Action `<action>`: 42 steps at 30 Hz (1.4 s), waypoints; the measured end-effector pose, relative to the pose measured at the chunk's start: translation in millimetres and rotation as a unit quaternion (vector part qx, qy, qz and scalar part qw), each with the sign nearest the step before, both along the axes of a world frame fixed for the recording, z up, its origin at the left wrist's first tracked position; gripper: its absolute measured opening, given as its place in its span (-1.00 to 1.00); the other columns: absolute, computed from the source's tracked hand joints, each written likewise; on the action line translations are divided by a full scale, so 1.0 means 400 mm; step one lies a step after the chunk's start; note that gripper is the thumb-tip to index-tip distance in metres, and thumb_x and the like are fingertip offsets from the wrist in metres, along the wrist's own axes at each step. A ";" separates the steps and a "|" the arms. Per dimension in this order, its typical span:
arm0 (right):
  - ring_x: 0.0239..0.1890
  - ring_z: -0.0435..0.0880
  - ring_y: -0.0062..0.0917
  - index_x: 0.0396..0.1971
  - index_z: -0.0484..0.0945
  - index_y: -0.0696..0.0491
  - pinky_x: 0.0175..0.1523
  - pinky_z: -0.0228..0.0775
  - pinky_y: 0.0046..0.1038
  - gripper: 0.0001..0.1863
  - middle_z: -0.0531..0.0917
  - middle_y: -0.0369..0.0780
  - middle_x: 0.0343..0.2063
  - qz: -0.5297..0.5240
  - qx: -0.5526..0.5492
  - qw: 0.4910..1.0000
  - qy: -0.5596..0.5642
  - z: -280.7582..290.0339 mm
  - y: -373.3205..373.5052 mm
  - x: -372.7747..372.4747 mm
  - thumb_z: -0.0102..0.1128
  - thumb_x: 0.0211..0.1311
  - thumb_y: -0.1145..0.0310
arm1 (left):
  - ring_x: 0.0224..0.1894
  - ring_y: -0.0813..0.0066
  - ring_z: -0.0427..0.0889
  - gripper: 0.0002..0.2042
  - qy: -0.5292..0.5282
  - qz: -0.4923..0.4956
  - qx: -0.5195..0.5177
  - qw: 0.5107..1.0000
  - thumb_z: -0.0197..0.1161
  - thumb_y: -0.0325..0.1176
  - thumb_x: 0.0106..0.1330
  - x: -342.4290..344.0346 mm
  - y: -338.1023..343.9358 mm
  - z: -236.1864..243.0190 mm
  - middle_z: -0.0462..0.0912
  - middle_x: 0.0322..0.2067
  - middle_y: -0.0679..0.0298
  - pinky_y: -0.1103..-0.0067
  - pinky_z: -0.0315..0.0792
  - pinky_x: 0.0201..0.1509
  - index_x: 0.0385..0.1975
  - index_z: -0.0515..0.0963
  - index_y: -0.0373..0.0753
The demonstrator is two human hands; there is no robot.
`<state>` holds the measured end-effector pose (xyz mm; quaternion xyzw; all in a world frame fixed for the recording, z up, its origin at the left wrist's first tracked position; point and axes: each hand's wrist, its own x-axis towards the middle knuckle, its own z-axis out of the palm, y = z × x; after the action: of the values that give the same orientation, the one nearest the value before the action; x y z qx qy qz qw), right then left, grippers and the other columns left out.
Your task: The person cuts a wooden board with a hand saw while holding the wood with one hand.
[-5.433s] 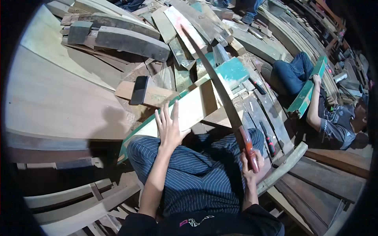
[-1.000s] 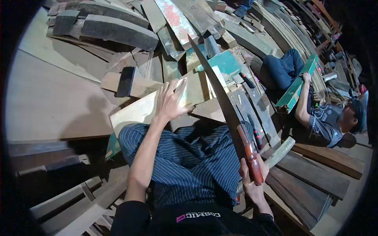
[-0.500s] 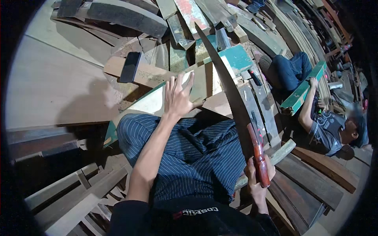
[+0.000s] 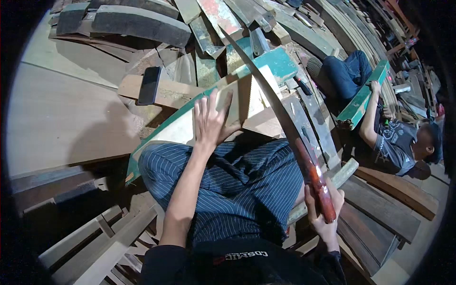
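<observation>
My left hand [image 4: 209, 119] lies with fingers spread on a pale board [image 4: 175, 124] with a green-painted edge, which rests across my lap area. My right hand [image 4: 325, 204] is wrapped round the reddish-brown handle of a handsaw [image 4: 271, 96]. The long curved blade slants up and to the left, its tip beyond the board. It passes in front of the board's right part, just right of my left hand; I cannot tell whether it touches the wood. A toothed shadow falls on the pale wood beside the blade.
A dark phone [image 4: 149, 85] lies on a wooden plank [image 4: 181, 95]. A dark-handled tool [image 4: 303, 86] is beyond the saw. At the right, another person [image 4: 396, 147] holds a green beam [image 4: 363, 97]. Timber offcuts [image 4: 142, 23] are heaped at the far side; slatted wood [image 4: 104, 247] stands near left.
The saw has tilted further left at its tip, while my right hand has shifted a little right. Its blade looks narrower now. My left hand stays on the board; the view has shifted slightly.
</observation>
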<state>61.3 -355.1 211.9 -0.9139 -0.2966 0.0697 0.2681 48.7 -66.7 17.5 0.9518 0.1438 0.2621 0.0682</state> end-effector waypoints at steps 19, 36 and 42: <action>-0.62 0.49 -0.55 -0.17 0.57 0.23 -0.48 0.29 -0.49 -0.80 0.49 -0.21 -0.62 -0.002 0.180 0.982 0.053 -0.158 0.105 0.067 0.26 0.29 0.44 | 0.02 0.05 0.41 0.01 0.027 0.033 -0.024 0.999 0.50 0.15 -0.14 -0.037 0.010 -0.023 0.39 0.18 0.04 0.18 0.30 0.20 0.43 0.26 0.06; -0.59 0.40 -0.69 -0.28 0.57 0.22 -0.49 0.24 -0.55 -0.85 0.48 -0.28 -0.63 0.027 0.252 0.964 0.081 -0.216 0.276 0.250 0.24 0.32 0.43 | 0.16 -0.14 0.34 -0.24 0.047 0.024 -0.012 0.999 0.38 0.19 0.02 0.015 -0.011 -0.034 0.26 0.30 -0.13 0.09 0.22 0.32 0.20 0.55 -0.15; -0.58 0.49 -0.51 -0.20 0.59 0.23 -0.41 0.37 -0.40 -0.81 0.56 -0.07 -0.58 0.040 0.250 0.967 0.029 -0.268 0.264 0.240 0.27 0.23 0.47 | 0.17 -0.09 0.32 -0.04 0.078 0.000 -0.048 0.996 0.41 0.20 -0.03 -0.031 -0.021 -0.027 0.29 0.28 -0.07 0.13 0.20 0.29 0.44 0.24 -0.01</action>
<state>157.4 -249.6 104.7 -0.8027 -0.3333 0.0301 0.4936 36.5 -75.0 6.6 0.9649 0.1616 0.1800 0.1027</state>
